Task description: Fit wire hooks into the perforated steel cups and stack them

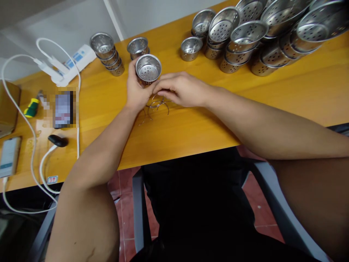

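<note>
My left hand [136,92] is wrapped round a small perforated metal cup [148,69], its open top facing up and toward me. Close against the cup's lower right side, my right hand [184,89] has its fingers bent together in a pinch; what lies between the fingertips is hidden. Several thin curved metal wires [158,105] lie on the table just below both hands. Behind the held cup stands another perforated cup [137,47], partly covered by it. A leaning stack of such cups [103,49] is to its left.
Many perforated cups in stacks [242,47] fill the back right of the wooden table [185,134], with a single cup [191,49] beside them. At left are a power strip [79,62], white cables, a phone [10,156], a blurred-out device [63,109] and a green-yellow handled tool [32,108].
</note>
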`<state>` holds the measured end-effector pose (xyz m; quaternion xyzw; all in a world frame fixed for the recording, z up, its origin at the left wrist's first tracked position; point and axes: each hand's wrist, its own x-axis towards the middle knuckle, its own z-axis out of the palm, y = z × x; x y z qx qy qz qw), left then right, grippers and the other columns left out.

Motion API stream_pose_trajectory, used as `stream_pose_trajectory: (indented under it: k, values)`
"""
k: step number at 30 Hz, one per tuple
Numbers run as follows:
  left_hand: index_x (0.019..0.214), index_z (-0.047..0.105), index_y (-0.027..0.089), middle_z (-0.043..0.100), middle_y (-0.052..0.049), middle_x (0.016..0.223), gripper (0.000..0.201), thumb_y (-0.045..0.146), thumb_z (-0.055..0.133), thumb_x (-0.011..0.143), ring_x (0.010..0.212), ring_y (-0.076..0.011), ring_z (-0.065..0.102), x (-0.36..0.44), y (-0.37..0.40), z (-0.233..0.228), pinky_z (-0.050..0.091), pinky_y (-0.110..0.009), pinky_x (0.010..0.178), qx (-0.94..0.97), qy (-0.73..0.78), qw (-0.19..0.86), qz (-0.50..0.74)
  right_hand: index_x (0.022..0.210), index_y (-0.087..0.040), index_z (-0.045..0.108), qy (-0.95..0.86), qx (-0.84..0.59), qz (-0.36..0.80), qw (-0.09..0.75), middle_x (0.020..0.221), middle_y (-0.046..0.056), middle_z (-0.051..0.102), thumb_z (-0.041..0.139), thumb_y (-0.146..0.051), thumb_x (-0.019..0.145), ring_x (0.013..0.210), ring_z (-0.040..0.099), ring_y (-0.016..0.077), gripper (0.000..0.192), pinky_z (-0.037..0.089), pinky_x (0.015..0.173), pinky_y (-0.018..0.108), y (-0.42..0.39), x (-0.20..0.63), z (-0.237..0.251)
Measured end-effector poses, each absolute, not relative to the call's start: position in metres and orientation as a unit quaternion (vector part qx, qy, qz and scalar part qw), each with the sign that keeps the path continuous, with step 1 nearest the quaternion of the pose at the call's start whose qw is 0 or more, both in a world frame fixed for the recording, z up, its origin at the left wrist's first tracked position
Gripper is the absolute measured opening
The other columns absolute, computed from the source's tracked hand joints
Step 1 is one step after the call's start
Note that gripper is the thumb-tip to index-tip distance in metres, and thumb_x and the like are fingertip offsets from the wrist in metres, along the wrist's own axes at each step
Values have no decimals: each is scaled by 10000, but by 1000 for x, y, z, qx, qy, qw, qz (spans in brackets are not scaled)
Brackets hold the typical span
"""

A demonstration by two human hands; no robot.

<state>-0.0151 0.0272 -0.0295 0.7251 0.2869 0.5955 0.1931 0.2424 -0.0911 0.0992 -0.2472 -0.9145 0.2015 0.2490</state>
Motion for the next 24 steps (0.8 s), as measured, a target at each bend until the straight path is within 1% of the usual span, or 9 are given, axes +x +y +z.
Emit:
stream_pose_trajectory:
  k: [2, 4, 7, 9, 12, 16, 19, 21, 24]
  values:
    - [1690, 414, 531, 701, -49, 1672, 1105, 1156, 780, 855, 1464, -369, 753, -16, 28, -30, 704, -639, 1231, 738, 284, 196, 580, 1462, -338, 863, -906, -260, 210, 260, 1377, 121, 848, 703, -468, 1271, 1349, 762, 414, 280, 634, 1170, 561, -97, 241, 106]
    - [1664, 428, 552, 710, -63, 1615, 1099, 1140, 811, 817, 1430, -387, 775, -16, 28, -30, 712, -647, 1210, 737, 260, 197, 592, 1368, -321, 865, -880, -290, 208, 313, 1333, 127, 844, 670, -507, 1278, 1329, 756, 402, 284, 633, 1170, 544, -100, 242, 113]
    - [1653, 454, 554, 728, -60, 1568, 1076, 1115, 850, 824, 1422, -393, 772, -20, 30, -30, 690, -667, 1235, 734, 248, 188, 604, 1282, -281, 818, -774, -331, 210, 497, 1246, 119, 830, 631, -436, 1269, 1073, 777, 316, 243, 651, 1002, 460, -88, 251, 117]
    - [1690, 439, 511, 726, -51, 1629, 1068, 1088, 853, 892, 1485, -376, 739, -24, 31, -29, 638, -675, 1309, 748, 263, 193, 578, 1355, -270, 773, -699, -336, 236, 586, 1160, 86, 817, 643, -405, 1246, 867, 724, 265, 216, 622, 839, 431, -68, 260, 111]
    - [1706, 444, 478, 736, -28, 1679, 1056, 1042, 887, 932, 1541, -357, 721, -26, 29, -27, 592, -681, 1377, 767, 271, 210, 542, 1247, -288, 730, -672, -378, 239, 590, 1019, 31, 763, 770, -608, 1126, 766, 646, 234, 344, 573, 750, 424, -35, 272, 93]
    - [1723, 509, 502, 749, -51, 1714, 1071, 913, 1002, 865, 1649, -422, 705, -19, 11, -18, 636, -723, 1359, 776, 295, 193, 523, 1191, -308, 703, -664, -382, 275, 581, 972, 1, 756, 791, -845, 1059, 733, 602, 207, 560, 556, 724, 418, -19, 268, 74]
    - [1727, 567, 481, 770, -61, 1695, 1033, 754, 1068, 865, 1697, -437, 664, -14, -2, -13, 605, -768, 1406, 789, 307, 189, 497, 1237, -283, 738, -674, -367, 303, 565, 1043, 19, 809, 785, -904, 1076, 737, 618, 201, 644, 588, 732, 424, -25, 257, 70]
    - [1680, 621, 444, 785, -76, 1658, 974, 657, 1096, 857, 1618, -436, 722, -14, -6, -13, 627, -751, 1396, 790, 310, 202, 488, 1287, -270, 742, -682, -362, 319, 550, 1084, 27, 828, 771, -916, 1085, 762, 633, 202, 678, 610, 749, 420, -30, 253, 70]
    - [1606, 673, 391, 796, -101, 1571, 896, 569, 1110, 844, 1505, -433, 783, -15, -5, -14, 643, -710, 1385, 790, 322, 206, 480, 1338, -264, 726, -714, -367, 303, 513, 1113, 31, 824, 706, -816, 1158, 802, 645, 201, 581, 617, 781, 403, -33, 257, 72]
